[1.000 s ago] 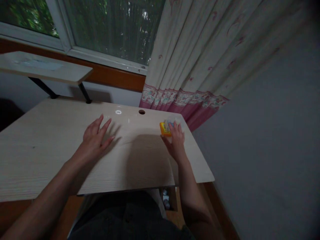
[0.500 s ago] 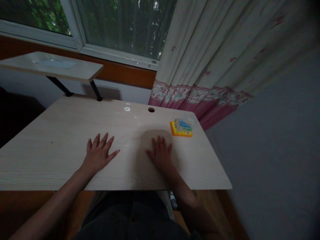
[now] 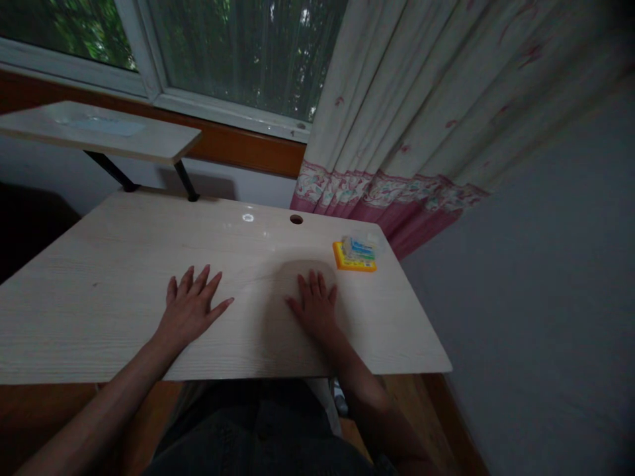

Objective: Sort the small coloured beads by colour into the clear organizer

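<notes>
My left hand point(image 3: 191, 311) lies flat on the pale wood-grain desk point(image 3: 124, 264), its fingers spread and holding nothing. Palm down to the right of it rests my right hand point(image 3: 316, 305), also open, within a dark shadow on the desktop. Beyond the right hand, near the desk's far right corner, is a flat orange-yellow box point(image 3: 354, 265). On top of that box sits a clear plastic packet point(image 3: 360, 247) with blue and green showing; its contents are too small to make out. Neither hand touches the box or the packet.
A raised shelf point(image 3: 163, 142) on black legs stands at the back left, with a clear film-like sheet point(image 3: 106, 125) on it. Near the back edge is a round cable hole point(image 3: 296, 219). A floral curtain point(image 3: 391, 132) hangs behind the desk's right end, beside a wall point(image 3: 536, 297).
My right hand has left the box and packet and come down flat, nearer and to the left. My left hand has lowered onto the desk. Both have stayed still over the last half second.
</notes>
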Demonstrator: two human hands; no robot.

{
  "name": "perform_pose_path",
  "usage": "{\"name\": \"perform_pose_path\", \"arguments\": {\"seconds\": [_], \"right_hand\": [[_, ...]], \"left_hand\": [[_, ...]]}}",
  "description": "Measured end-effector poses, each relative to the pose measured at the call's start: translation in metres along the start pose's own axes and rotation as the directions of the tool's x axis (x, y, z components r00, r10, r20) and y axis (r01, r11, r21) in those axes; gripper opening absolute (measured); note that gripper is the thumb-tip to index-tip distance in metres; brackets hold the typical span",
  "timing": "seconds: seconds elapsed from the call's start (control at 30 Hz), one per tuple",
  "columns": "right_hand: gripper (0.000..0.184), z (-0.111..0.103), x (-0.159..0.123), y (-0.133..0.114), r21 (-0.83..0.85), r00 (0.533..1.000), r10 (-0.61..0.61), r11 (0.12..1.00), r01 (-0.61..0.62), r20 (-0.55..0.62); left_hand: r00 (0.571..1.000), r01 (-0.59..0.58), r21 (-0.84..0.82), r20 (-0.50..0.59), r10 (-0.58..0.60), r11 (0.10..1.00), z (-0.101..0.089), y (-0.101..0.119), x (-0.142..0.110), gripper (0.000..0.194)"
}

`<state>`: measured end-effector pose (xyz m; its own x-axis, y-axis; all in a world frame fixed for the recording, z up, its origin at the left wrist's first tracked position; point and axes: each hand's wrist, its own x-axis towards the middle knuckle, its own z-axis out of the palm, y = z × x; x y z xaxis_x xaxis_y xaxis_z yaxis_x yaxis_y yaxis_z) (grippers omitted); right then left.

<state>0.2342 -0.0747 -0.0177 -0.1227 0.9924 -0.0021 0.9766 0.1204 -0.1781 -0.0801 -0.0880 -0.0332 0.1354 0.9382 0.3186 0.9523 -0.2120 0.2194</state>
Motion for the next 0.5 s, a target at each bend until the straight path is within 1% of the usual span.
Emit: {"name": "perform_pose_path", "arguments": {"seconds": [0.23, 0.5], "right_hand": [[0.074, 0.0029, -0.0008, -0.0001, 0.003, 0.998, -0.009, 1.0, 0.009, -0.062], [0.074, 0.004, -0.001, 0.0003, -0.019, 0.998, -0.009, 1.0, 0.008, -0.061]], "left_hand": [[1.0, 0.003, 0.0, -0.009, -0.003, 1.0, 0.0002, 0.0, 0.0004, 0.064], [1.0, 0.005, 0.003, 0.007, -0.005, 1.0, 0.003, -0.0023, 0.0003, 0.067]]}}
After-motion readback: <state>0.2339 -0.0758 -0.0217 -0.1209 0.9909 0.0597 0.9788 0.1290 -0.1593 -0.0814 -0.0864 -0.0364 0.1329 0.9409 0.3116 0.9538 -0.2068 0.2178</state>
